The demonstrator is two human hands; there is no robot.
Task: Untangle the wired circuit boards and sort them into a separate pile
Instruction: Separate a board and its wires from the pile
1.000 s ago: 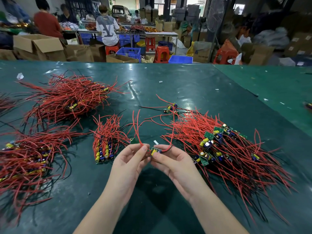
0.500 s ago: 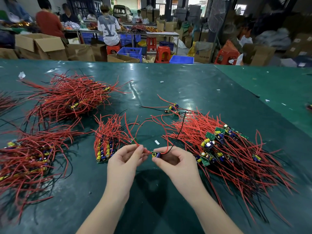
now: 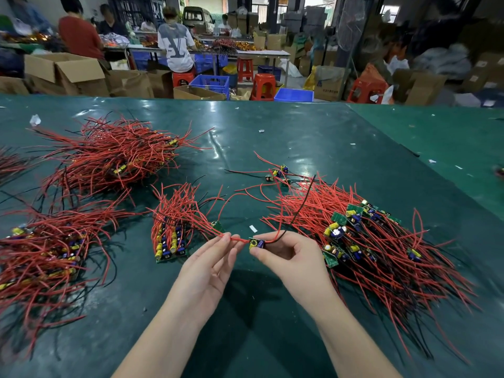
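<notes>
Nearest the camera, two bare forearms reach in over the dark green counter (image 3: 272,336). The right hand (image 3: 293,257) pinches a small circuit board (image 3: 256,244) between thumb and curled fingers, just above the counter at the centre. The left hand (image 3: 210,266) pinches the board's red wire (image 3: 240,239) between thumb and fingertips just beside the board, its other fingers loosely extended. From the right hand a black wire (image 3: 300,207) rises up and away toward the far right. Just left of the hands lies a neat pile of boards (image 3: 170,241) stacked side by side, their red wires fanning away from the camera. To the right sprawls a large tangled heap (image 3: 368,241) of boards and red wires. At the left edge sits another heap (image 3: 41,255), and farther back on the left a bigger bundle (image 3: 114,156) of red wires. Beyond the hands, a few loose boards (image 3: 278,173) lie apart at mid-counter. Past the counter's far edge are cardboard boxes (image 3: 65,72), blue crates (image 3: 211,84), red stools (image 3: 263,85) and people working at another table.
</notes>
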